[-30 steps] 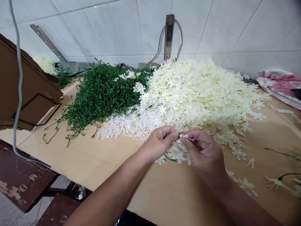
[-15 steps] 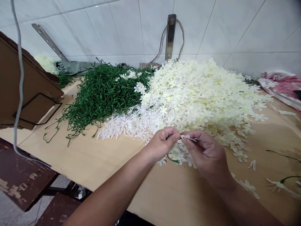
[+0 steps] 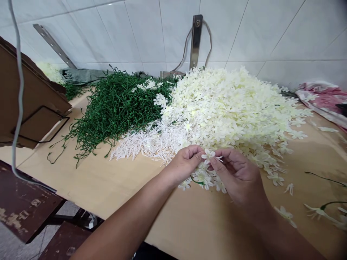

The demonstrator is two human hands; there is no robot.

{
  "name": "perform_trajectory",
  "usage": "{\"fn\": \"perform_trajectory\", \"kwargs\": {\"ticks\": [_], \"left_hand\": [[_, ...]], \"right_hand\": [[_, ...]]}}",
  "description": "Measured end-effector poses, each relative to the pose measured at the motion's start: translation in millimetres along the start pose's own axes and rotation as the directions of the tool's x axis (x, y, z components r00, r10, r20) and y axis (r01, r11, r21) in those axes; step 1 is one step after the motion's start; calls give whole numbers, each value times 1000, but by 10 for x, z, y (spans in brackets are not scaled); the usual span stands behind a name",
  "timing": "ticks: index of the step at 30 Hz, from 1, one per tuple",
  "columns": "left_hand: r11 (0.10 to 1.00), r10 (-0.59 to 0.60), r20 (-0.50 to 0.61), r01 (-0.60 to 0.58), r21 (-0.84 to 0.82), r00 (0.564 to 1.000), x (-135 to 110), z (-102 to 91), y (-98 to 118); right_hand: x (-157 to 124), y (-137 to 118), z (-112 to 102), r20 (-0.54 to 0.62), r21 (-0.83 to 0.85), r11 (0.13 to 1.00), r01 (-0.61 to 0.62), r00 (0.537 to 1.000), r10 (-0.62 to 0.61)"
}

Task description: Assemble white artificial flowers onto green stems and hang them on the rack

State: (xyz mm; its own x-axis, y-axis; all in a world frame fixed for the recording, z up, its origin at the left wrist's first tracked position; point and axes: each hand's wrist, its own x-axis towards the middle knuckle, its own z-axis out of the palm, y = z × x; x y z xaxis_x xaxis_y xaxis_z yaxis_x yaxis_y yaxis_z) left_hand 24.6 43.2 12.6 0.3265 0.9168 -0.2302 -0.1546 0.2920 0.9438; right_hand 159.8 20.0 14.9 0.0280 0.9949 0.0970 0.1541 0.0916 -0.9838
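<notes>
Over the front of a tan table [image 3: 108,184], my left hand [image 3: 184,164] and my right hand [image 3: 238,175] meet fingertip to fingertip. Both pinch a small cream artificial flower [image 3: 208,155] between them. Under the hands hangs a green stem sprig [image 3: 199,179] carrying a few fitted flowers; which hand holds it is hidden. Just behind lies a big heap of loose cream flowers [image 3: 230,108]. A pile of white plastic stamens [image 3: 151,141] sits to the left of the hands, and a mound of green plastic stems [image 3: 116,104] lies further left.
A brown cardboard box [image 3: 29,104] with a black wire frame stands at the left edge. A grey cord [image 3: 17,101] hangs in front of it. A pink patterned cloth [image 3: 322,99] lies at the right. Loose flowers and finished sprigs [image 3: 322,211] are scattered at the right front. White tiled wall behind.
The flower between my fingertips has turned so that its petals show fully. Both hands stayed in nearly the same spot.
</notes>
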Motion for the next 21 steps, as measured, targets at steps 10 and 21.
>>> {"fn": "perform_trajectory", "kwargs": {"ticks": [10,21], "left_hand": [[992,39,35,-43,115,999,-22,-8,27],[960,149,53,-158,231,987,-44,13,75]], "right_hand": [[64,22,-55,59,188,972,-140,990,131],[59,76,-27,-15,260,952,-162,985,171]]}}
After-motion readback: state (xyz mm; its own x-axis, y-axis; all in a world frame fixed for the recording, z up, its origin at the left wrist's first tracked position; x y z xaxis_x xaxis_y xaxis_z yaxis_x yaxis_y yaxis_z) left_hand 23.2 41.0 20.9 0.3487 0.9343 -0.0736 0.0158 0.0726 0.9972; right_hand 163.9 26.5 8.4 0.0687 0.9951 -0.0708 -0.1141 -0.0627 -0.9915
